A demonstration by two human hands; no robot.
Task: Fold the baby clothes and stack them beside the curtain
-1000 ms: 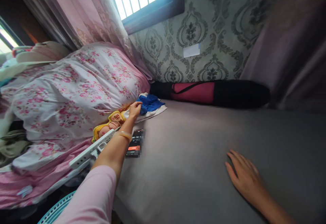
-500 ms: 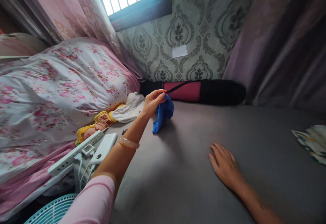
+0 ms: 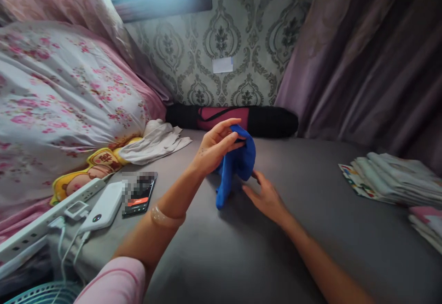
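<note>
Mid-frame, my left hand pinches the blue cloth between thumb and fingers; just below right, my right hand has its fingers parted, contact unclear. That pinch looks shallow, so I judge the drooping folds could slip or twist.

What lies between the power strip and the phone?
The head view shows a white cabled device between them, plus a white adapter nearer the power strip.

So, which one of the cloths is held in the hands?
The blue cloth, pinched in the left hand. The white cloth lies crumpled at left, while the folded cloths lie stacked at right.
</note>
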